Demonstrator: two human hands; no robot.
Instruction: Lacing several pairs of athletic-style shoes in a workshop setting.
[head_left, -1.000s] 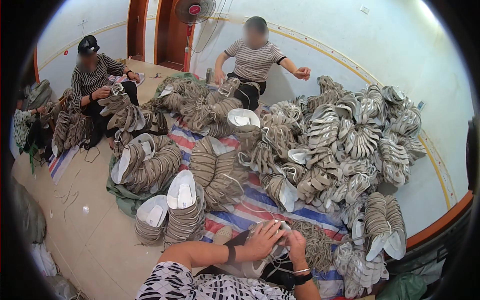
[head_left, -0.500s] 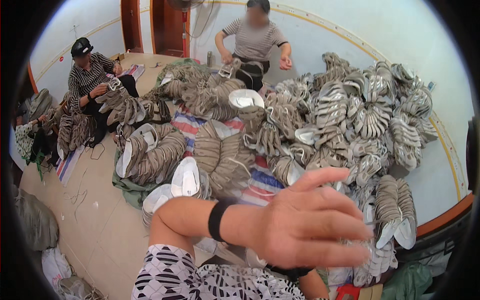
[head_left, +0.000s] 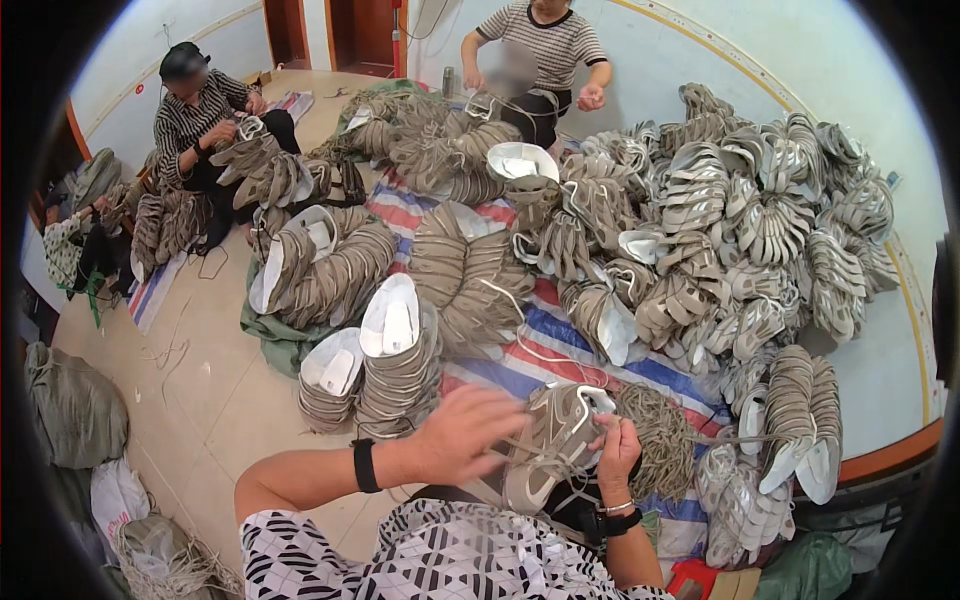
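A grey-beige shoe upper [head_left: 548, 440] with white trim rests in front of me, its opening on the right. My right hand [head_left: 618, 450] is closed, its fingers pinching the edge of that opening, with a thin lace by the fingertips. On the left, my left hand [head_left: 470, 435] hovers beside the upper, smeared by motion; whether it holds a lace cannot be made out. A bundle of loose beige laces [head_left: 655, 440] lies just right of the upper.
Nested stacks of shoe uppers [head_left: 398, 370] stand ahead on a striped sheet [head_left: 575, 335]. A large heap of uppers [head_left: 700, 230] fills the right. Two people sit working at the back, a person in stripes [head_left: 205, 125] and another person [head_left: 550, 60]. Sacks [head_left: 75, 405] line the left.
My left hand has swung left and down from in front of the view to beside the shoe upper. The upper and my right hand, mostly hidden before, now show.
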